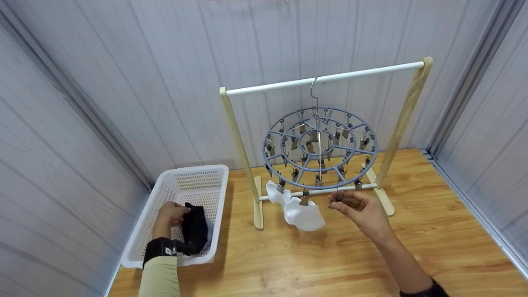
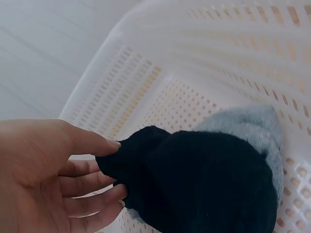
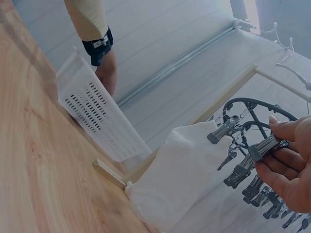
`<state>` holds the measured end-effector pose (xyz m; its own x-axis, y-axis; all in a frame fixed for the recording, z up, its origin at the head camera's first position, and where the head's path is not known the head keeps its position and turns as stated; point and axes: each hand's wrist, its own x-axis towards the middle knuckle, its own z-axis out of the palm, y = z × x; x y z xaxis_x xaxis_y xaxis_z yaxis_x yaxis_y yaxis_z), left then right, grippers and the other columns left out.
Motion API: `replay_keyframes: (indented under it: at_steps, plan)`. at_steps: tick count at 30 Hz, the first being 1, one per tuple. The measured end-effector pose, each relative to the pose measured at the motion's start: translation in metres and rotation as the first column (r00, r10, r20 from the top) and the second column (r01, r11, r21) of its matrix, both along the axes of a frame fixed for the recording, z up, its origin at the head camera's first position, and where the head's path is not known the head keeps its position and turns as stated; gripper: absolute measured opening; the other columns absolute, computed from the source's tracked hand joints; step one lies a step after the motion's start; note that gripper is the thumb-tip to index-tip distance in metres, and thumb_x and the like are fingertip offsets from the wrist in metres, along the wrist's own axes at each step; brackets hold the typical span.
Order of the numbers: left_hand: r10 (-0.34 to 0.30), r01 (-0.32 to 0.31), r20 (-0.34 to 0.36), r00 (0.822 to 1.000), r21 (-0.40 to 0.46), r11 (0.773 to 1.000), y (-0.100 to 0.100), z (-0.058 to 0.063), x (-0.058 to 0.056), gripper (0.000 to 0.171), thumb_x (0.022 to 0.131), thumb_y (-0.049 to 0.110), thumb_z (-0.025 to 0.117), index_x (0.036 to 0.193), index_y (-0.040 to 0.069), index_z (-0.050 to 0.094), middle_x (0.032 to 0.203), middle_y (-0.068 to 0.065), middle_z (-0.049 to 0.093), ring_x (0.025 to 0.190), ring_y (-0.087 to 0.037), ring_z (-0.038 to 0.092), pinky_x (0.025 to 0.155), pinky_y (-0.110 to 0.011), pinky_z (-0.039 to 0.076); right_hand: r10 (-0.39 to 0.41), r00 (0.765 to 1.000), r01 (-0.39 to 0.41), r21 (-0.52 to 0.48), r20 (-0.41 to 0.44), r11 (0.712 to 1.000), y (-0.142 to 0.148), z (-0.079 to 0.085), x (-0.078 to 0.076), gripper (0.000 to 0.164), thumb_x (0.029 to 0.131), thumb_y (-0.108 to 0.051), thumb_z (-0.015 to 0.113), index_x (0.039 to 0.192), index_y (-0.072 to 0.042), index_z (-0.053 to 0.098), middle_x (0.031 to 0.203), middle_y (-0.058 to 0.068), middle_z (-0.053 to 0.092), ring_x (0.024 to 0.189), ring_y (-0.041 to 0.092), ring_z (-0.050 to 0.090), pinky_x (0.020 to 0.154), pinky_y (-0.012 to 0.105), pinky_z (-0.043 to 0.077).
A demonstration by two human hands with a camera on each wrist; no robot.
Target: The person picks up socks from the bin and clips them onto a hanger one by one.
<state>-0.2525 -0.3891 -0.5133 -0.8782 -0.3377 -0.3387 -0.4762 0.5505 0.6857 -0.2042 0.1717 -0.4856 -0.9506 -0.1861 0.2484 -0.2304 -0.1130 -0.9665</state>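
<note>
We see a pale grey back wall [image 1: 177,82] with thin darker streaks, meeting a similar left wall [image 1: 45,165] and right wall [image 1: 495,132]. A metal strip runs down the left corner and another down the right. Beneath, we see an orange-brown tabletop [image 1: 437,239] with wavy wood grain.

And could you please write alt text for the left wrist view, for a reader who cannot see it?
A left hand pinches the edge of a black cloth in a white basket with many small holes. A grey cloth lies partly hidden behind the black one, and a pale wall shows beyond the basket.
</note>
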Motion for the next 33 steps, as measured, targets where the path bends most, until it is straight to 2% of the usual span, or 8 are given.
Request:
replay_keyframes:
  at_steps: [6, 10, 13, 16, 20, 23, 29, 33]
  plan:
    - [-0.015, 0.016, -0.036, 0.999, 0.035, 0.999, 0.004, 0.007, 0.003, 0.036, 0.101, 0.013, 0.064, 0.121, -0.017, 0.06, 0.102, -0.019, 0.061, 0.089, -0.027, 0.063, 0.079, -0.038, 0.063, -0.014, 1.0, 0.014, 0.029, 0.001, 0.999, 0.001, 0.0, -0.001, 0.028, 0.095, 0.003, 0.076, 0.122, 0.011, 0.071, 0.113, 0.014, 0.078, 0.1, 0.025, 0.078, 0.092, 0.038, 0.061]
    - [-0.031, 0.033, -0.085, 0.996, 0.027, 0.999, 0.01, 0.011, 0.007, 0.028, 0.103, 0.016, 0.066, 0.104, -0.012, 0.064, 0.093, -0.015, 0.061, 0.082, -0.025, 0.063, 0.067, -0.031, 0.059, -0.017, 1.0, 0.018, 0.039, -0.004, 0.999, 0.0, 0.0, -0.001, 0.029, 0.095, 0.002, 0.076, 0.122, 0.013, 0.07, 0.112, 0.014, 0.078, 0.099, 0.025, 0.078, 0.091, 0.037, 0.061]
    - [-0.024, 0.027, -0.107, 0.994, 0.024, 0.999, 0.012, 0.013, 0.01, 0.026, 0.104, 0.016, 0.066, 0.088, -0.003, 0.059, 0.085, -0.01, 0.057, 0.071, -0.02, 0.058, 0.059, -0.026, 0.053, -0.01, 1.0, 0.01, 0.032, 0.0, 0.999, 0.0, 0.0, -0.002, 0.029, 0.095, 0.002, 0.076, 0.122, 0.012, 0.07, 0.113, 0.015, 0.078, 0.1, 0.026, 0.078, 0.092, 0.039, 0.06]
    - [-0.016, 0.015, -0.125, 0.992, -0.001, 1.0, 0.014, 0.015, 0.013, 0.025, 0.103, 0.016, 0.066, 0.089, -0.002, 0.056, 0.085, -0.01, 0.056, 0.068, -0.018, 0.055, 0.056, -0.024, 0.05, -0.009, 1.0, 0.009, 0.033, 0.004, 0.999, 0.0, 0.0, -0.002, 0.028, 0.096, 0.001, 0.076, 0.122, 0.01, 0.071, 0.114, 0.016, 0.077, 0.1, 0.026, 0.078, 0.092, 0.039, 0.06]
    - [-0.03, 0.02, -0.156, 0.987, -0.066, 0.998, 0.017, 0.017, 0.016, 0.036, 0.102, 0.019, 0.068, 0.112, -0.015, 0.062, 0.104, -0.027, 0.065, 0.082, -0.029, 0.064, 0.06, -0.026, 0.054, -0.009, 1.0, 0.009, 0.033, -0.003, 0.999, 0.0, 0.0, -0.002, 0.028, 0.096, 0.002, 0.076, 0.121, 0.01, 0.071, 0.114, 0.017, 0.077, 0.1, 0.026, 0.077, 0.092, 0.038, 0.06]
    - [-0.03, 0.014, -0.189, 0.982, -0.083, 0.996, 0.018, 0.017, 0.019, 0.043, 0.102, 0.02, 0.068, 0.122, -0.017, 0.065, 0.115, -0.032, 0.067, 0.09, -0.034, 0.067, 0.063, -0.027, 0.055, -0.006, 1.0, 0.006, 0.034, -0.006, 0.999, 0.0, 0.0, -0.002, 0.028, 0.096, 0.002, 0.075, 0.122, 0.01, 0.071, 0.114, 0.017, 0.077, 0.1, 0.026, 0.077, 0.092, 0.039, 0.06]
    - [0.027, -0.048, -0.278, 0.96, -0.07, 0.996, 0.021, 0.019, 0.026, 0.04, 0.101, 0.024, 0.07, 0.12, -0.012, 0.07, 0.1, -0.019, 0.073, 0.08, -0.025, 0.065, 0.066, -0.029, 0.052, -0.015, 1.0, 0.014, 0.037, 0.012, 0.999, 0.0, 0.001, -0.001, 0.03, 0.096, 0.004, 0.074, 0.123, 0.014, 0.069, 0.115, 0.023, 0.075, 0.099, 0.024, 0.078, 0.09, 0.036, 0.061]
    - [0.055, -0.097, -0.355, 0.933, -0.101, 0.99, 0.026, 0.021, 0.031, 0.038, 0.101, 0.026, 0.07, 0.116, -0.01, 0.071, 0.095, -0.017, 0.077, 0.086, -0.033, 0.069, 0.078, -0.039, 0.052, -0.019, 1.0, 0.019, 0.053, 0.007, 0.998, -0.001, 0.001, -0.001, 0.031, 0.096, 0.003, 0.075, 0.124, 0.013, 0.069, 0.116, 0.021, 0.076, 0.099, 0.024, 0.078, 0.09, 0.034, 0.061]
